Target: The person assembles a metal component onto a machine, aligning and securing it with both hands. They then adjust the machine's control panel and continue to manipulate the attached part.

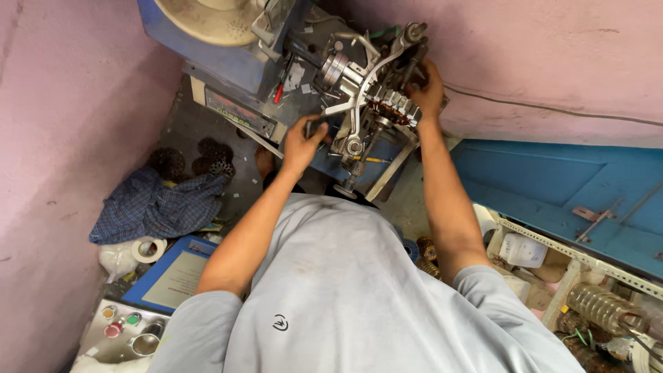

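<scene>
While the person leans over the blue winding machine (235,65), both bare hands work at its front end, where a slotted stator core (394,109) sits clamped in a silver metal frame (359,90). The right hand (427,86) wraps around the far side of the stator, fingers curled over its rim near the upper corner of the frame, so it is closed on the core. The left hand (302,141) sits lower, at the near edge of the machine's front, its fingers pinched around a small dark handle (316,126) just beside the frame; whether the grip is firm I cannot tell.

To do this well, I judge that the right hand should keep the stator steady and square in its holder while the left moves the handle slowly, with fingertips clear of the bright arms of the frame. A tilted core would likely seat poorly.

On the floor by the pink wall lie a checked blue cloth (155,207), a roll of white tape (147,247) and a blue clipboard (173,276). Near the blue panel at the opposite side, a metal rack (587,259) holds copper-coloured coils (604,304).
</scene>
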